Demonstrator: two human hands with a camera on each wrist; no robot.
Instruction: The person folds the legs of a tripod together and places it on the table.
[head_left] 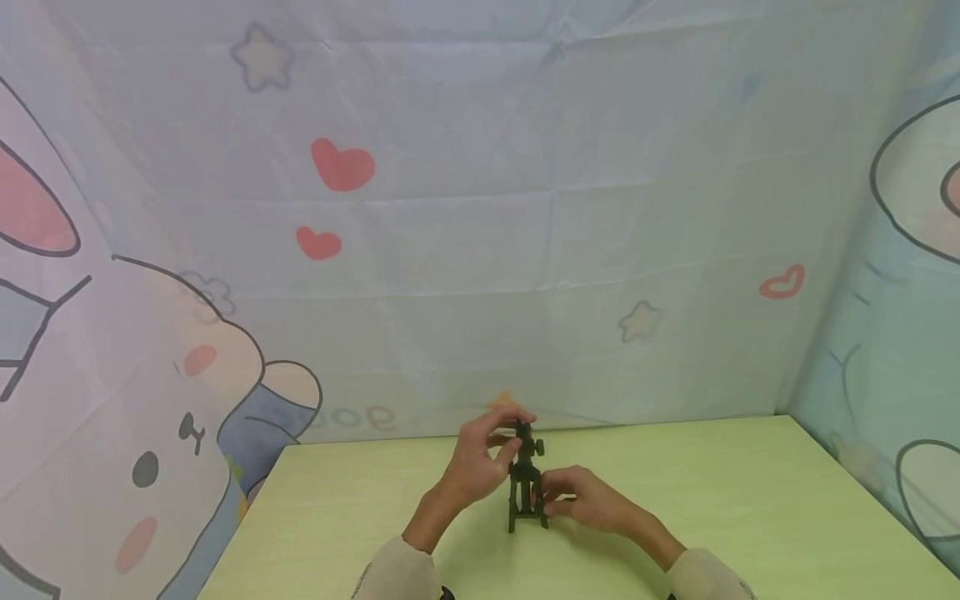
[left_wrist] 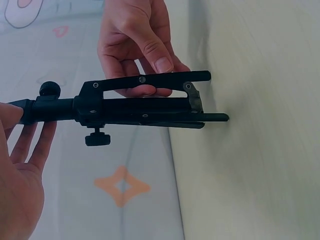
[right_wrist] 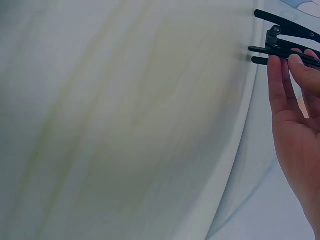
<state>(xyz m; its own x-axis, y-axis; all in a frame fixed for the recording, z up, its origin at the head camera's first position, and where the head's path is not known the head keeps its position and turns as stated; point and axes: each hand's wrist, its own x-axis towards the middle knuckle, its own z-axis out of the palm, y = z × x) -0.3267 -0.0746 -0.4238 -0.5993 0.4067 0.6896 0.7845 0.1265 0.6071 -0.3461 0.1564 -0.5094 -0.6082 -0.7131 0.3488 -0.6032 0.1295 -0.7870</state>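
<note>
A small black tripod (head_left: 526,473) stands upright over the table, its legs folded nearly together. My left hand (head_left: 477,460) grips its top end between thumb and fingers. Lower down, my right hand (head_left: 591,500) pinches one leg from the right side. The left wrist view shows the right thumb (left_wrist: 163,64) against that leg (left_wrist: 170,79), with fingers curled behind it. Two dark knobs, an upper one (left_wrist: 49,89) and a lower one (left_wrist: 97,139), stick out from the tripod's body. In the right wrist view, the leg tips (right_wrist: 256,49) lie close to the tabletop.
A pale yellow-green tabletop (head_left: 360,508) extends around both hands. Behind it hangs a light cloth backdrop (head_left: 480,275) with hearts and stars. A printed rabbit (head_left: 97,433) covers the cloth on the left, and another cloth panel (head_left: 885,350) closes the right side.
</note>
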